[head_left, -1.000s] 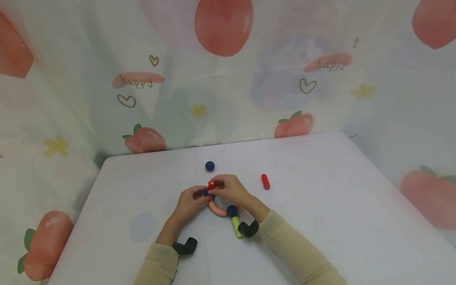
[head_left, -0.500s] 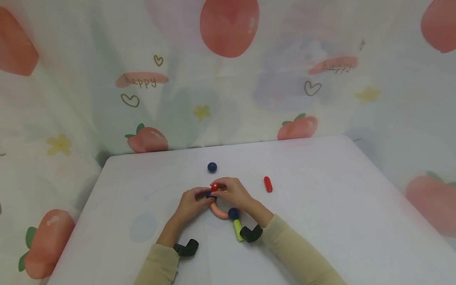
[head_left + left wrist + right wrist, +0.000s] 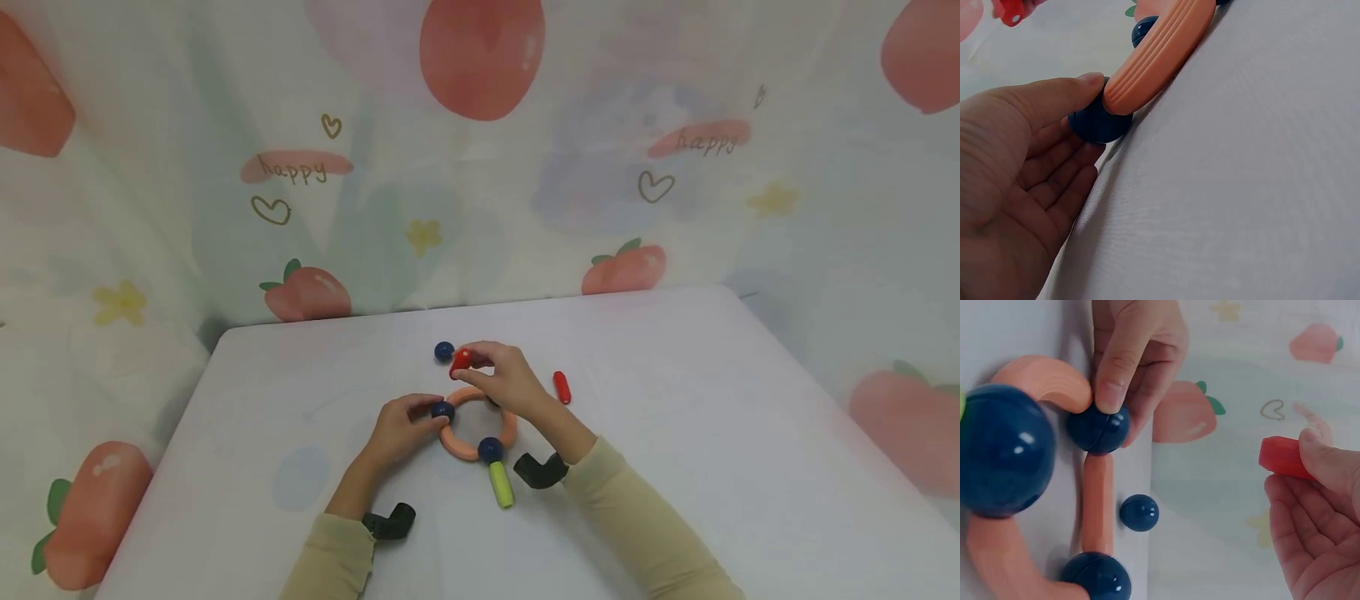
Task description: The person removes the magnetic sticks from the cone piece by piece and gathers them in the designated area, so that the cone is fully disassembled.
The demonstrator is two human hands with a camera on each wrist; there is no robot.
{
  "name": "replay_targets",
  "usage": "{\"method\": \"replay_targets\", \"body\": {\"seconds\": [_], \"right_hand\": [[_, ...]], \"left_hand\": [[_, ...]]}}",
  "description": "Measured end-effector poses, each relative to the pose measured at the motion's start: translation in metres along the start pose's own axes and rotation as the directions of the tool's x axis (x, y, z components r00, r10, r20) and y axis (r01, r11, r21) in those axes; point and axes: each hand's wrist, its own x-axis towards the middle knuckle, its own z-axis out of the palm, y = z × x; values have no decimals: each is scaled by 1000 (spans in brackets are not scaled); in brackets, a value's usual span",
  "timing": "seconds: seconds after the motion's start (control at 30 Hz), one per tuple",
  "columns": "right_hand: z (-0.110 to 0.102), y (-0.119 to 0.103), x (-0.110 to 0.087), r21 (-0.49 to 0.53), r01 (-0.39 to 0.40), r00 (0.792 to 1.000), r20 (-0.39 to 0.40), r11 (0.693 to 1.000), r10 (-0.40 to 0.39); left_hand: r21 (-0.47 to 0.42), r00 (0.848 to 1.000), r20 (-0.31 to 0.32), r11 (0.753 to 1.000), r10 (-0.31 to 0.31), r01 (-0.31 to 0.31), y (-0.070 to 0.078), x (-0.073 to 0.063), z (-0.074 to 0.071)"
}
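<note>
Orange curved rods point(image 3: 459, 447) and dark blue balls form a ring on the white table. My left hand point(image 3: 403, 427) pinches the ring's left ball point(image 3: 442, 412) between thumb and fingers; in the left wrist view an orange rod point(image 3: 1160, 59) joins that ball point(image 3: 1100, 122). My right hand point(image 3: 504, 381) pinches a short red rod point(image 3: 461, 363) beyond the ring, apart from it. In the right wrist view this red rod point(image 3: 1285, 456) shows a faceted end. A yellow-green rod point(image 3: 501, 485) extends from the ring's front ball point(image 3: 491, 450). The right hand partly hides another ring ball point(image 3: 1099, 578).
A loose blue ball point(image 3: 444, 351) lies behind the ring, close to the right hand's fingertips in the head view. Another red rod point(image 3: 562, 387) lies to the right on the table point(image 3: 675, 433). A printed cloth point(image 3: 480, 183) hangs behind the table's back edge.
My right hand has drawn the red rod up and back, away from the left ball, uncovering more of the ring. My left hand stays on the ball.
</note>
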Motion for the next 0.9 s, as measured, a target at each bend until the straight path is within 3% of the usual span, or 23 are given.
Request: {"method": "replay_targets", "body": {"seconds": [0.33, 0.57, 0.9], "right_hand": [[-11, 16, -10, -31, -58, 998, -20, 998, 57], [-17, 19, -15, -19, -96, 995, -40, 995, 95], [-31, 33, -25, -44, -160, 984, -85, 986, 155]], "left_hand": [[25, 998, -10, 997, -66, 66, 0, 0, 3], [29, 1000, 9, 1000, -10, 9, -5, 2, 2], [39, 999, -28, 999, -21, 22, -1, -1, 4]]}}
